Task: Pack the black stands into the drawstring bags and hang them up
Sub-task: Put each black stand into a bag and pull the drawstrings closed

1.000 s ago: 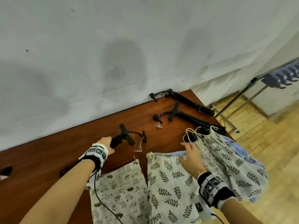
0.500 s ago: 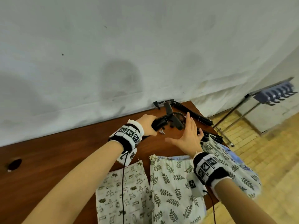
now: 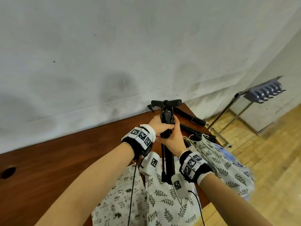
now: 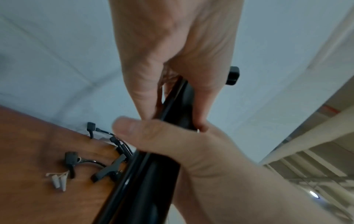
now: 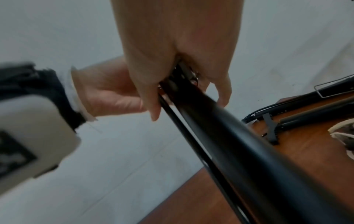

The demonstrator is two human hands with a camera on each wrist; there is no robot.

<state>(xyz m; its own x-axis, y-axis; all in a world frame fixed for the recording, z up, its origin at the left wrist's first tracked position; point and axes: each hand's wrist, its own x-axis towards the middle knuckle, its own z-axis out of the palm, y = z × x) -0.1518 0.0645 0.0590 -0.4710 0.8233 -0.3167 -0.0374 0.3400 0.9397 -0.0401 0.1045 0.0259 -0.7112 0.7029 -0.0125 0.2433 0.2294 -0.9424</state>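
Observation:
Both hands hold one black stand upright over the brown table, its T-shaped head up near the wall. My left hand grips the upper shaft; my right hand wraps it just below. The same black stand fills both wrist views. Its lower end reaches a leaf-print drawstring bag. An animal-print bag lies to the left. Another leaf-print bag lies right, a stand poking from its mouth. Two more black stands lie behind.
A white wall rises right behind the table. To the right, over the yellow wood floor, stands a metal rack with a blue row of hooks. A dark round hole marks the table's left part. Small white tags lie by the stands' cables.
My left hand lifted the stand off the table and swung it upright. My right hand left the leaf-print bag and closed round the shaft beneath the left hand.

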